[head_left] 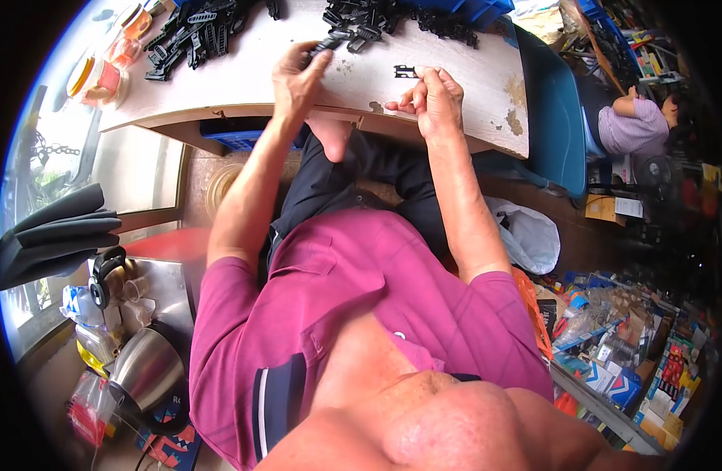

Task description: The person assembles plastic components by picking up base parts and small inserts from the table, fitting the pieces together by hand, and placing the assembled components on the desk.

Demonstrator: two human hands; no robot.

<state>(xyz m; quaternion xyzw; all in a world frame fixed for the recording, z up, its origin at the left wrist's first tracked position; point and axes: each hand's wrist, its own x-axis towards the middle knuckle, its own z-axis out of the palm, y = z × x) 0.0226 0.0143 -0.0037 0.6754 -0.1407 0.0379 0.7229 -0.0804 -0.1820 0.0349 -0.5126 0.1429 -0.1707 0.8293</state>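
Observation:
My left hand (296,85) is closed around a black plastic piece (323,45) over the table, beside the middle heap of black plastic parts (366,22). The fingers partly cover that piece. Further right, my right hand (438,102) pinches a small flat black part with notched edges (404,71) between thumb and forefinger, just above the tabletop (243,88). A larger pile of long black ribbed parts (197,38) lies at the far left. Smaller black pieces (453,30) are heaped toward the far right.
Jars with orange lids (96,78) stand at the table's left end. A blue bin (486,8) sits at the back right, a teal chair (551,110) beside the table. Another person (634,127) is at the right. A steel kettle (147,369) stands low on the left.

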